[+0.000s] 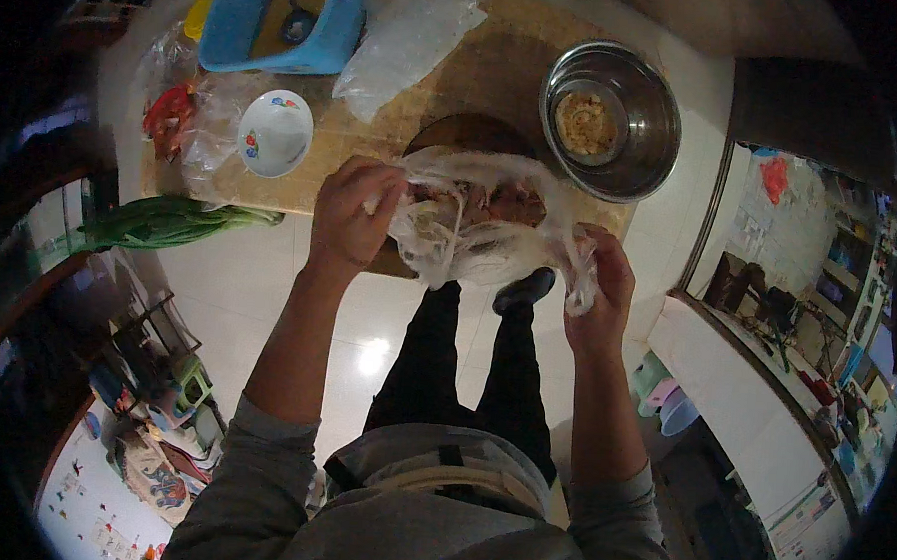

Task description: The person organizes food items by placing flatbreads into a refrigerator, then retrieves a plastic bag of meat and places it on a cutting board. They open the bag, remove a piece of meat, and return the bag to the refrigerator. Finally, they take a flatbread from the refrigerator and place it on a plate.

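Between my hands hangs a thin translucent plastic bag (487, 244), its mouth spread wide. Inside it lie reddish-brown pieces that look like raw meat (508, 201). My left hand (358, 208) pinches the bag's left edge, while my right hand (602, 287) grips a bunched handle on the right. Behind the bag, partly hidden by it, is a dark round board or dish (470, 131) on the wooden table (496, 49). To the right stands a steel basin (650, 142) holding a pale, speckled mass of dough or minced food (586, 127).
A white floral bowl (276, 141) sits left on the table, near a red plastic bag (172, 118). Farther back are a blue plastic tub (278, 55) with a ladle (298, 26) and a clear plastic sheet (414, 38). Leafy greens (173, 223) lie by the table's left front edge.
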Demonstrator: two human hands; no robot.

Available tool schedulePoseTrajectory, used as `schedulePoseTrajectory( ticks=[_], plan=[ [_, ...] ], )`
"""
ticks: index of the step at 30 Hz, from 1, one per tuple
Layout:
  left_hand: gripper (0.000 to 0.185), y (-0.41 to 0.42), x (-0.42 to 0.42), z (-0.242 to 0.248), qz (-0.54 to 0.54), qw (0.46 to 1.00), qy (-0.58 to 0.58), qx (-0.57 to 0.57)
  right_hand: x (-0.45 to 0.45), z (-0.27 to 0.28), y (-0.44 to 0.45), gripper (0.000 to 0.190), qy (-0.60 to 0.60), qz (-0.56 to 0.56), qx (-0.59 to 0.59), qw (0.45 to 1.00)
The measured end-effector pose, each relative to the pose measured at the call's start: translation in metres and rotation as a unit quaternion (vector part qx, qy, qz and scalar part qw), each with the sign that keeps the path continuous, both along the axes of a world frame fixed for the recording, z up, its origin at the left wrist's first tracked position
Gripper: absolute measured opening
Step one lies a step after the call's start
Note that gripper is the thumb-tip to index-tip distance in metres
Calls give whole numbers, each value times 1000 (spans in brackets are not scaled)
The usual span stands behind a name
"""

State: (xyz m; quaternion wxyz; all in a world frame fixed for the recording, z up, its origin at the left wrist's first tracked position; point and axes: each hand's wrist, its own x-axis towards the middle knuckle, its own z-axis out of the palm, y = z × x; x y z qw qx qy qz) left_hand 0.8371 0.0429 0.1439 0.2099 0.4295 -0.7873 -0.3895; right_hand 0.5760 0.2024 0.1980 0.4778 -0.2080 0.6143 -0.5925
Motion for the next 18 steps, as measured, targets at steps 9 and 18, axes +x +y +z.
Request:
schedulePoseTrajectory(
  ticks=[9,18],
  plan=[
    [24,-11,35,4,239,813,315,428,0,11,5,27,34,-14,30,999],
    [33,-27,24,7,208,774,371,470,-1,23,-14,14,-84,-36,-33,995]
  ],
)
